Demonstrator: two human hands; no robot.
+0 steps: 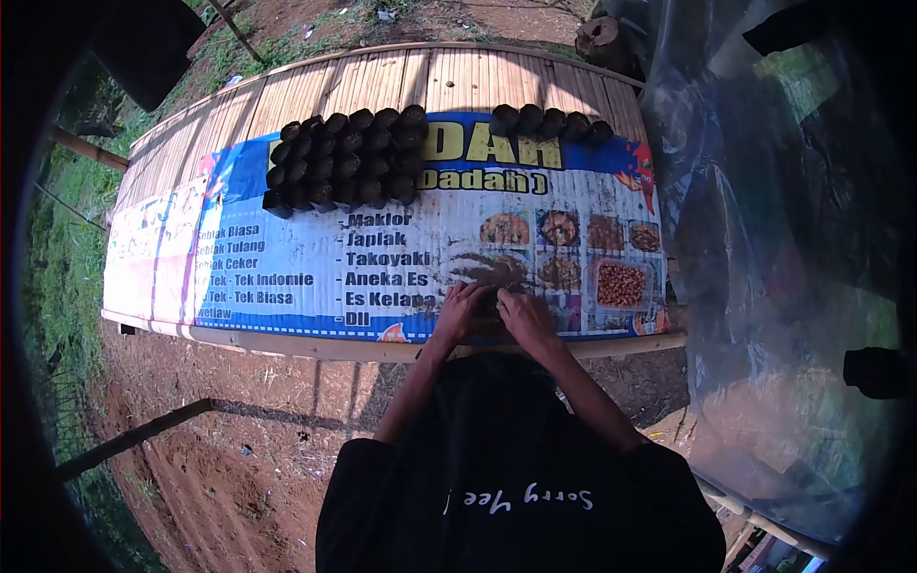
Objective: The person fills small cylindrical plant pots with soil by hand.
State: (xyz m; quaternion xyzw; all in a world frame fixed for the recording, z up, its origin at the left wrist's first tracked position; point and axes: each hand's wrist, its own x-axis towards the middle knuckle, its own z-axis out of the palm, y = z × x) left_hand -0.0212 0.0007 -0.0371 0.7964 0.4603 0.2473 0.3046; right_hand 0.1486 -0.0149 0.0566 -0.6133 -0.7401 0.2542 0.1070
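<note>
My left hand (460, 313) and my right hand (525, 317) are close together at the near edge of the banner, fingers bent inward. Between them is a small dark shape, partly hidden by the fingers and too dark to name. Loose dark soil (489, 271) is scattered on the banner just beyond my fingertips. To the right of my right hand sits a clear plastic tub (623, 285) holding many small reddish-brown pieces. Farther off, a block of black soil-filled planting bags (349, 160) stands upright in rows, and a shorter row of black bags (551, 124) stands to its right.
A printed food banner (267, 253) covers most of the bamboo-slat table (458, 81). Clear plastic sheeting (764, 277) hangs along the right side. A wooden pole (134, 439) is at lower left, above bare reddish ground (239, 487).
</note>
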